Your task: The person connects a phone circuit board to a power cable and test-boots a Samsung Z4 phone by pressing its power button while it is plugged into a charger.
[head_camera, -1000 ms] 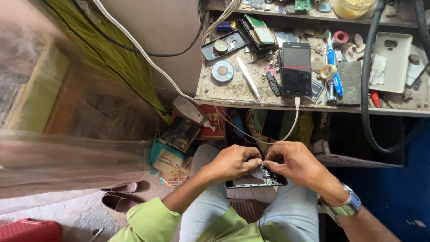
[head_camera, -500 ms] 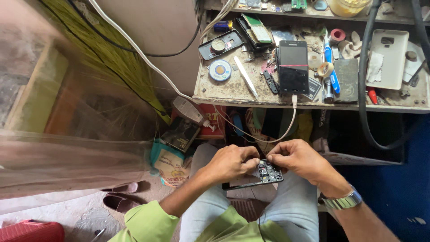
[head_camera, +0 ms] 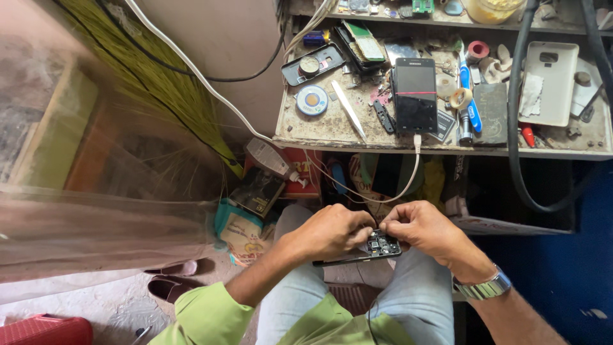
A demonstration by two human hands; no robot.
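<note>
Over my lap, both hands work on an opened black phone (head_camera: pixel 377 248) with its circuit board showing. My left hand (head_camera: pixel 329 231) grips the phone's left part, fingers curled over it. My right hand (head_camera: pixel 421 229), with a metal watch on the wrist, pinches at the board's top edge with fingertips together. The phone tilts slightly, resting between my knees in light jeans. What lies under my fingertips is hidden.
A dirty workbench (head_camera: pixel 332 131) ahead holds a black phone (head_camera: pixel 416 94) on a white charging cable (head_camera: pixel 408 176), a solder reel (head_camera: pixel 312 100), tweezers (head_camera: pixel 348 110), a white phone cover (head_camera: pixel 546 83) and small tools. A thick black hose (head_camera: pixel 518 160) loops right. Packets (head_camera: pixel 246 220) lie underneath.
The view has shifted slightly. My hands stay on the opened phone, which has tipped a little more edge-on, and my fingertips have drawn closer over the board.
</note>
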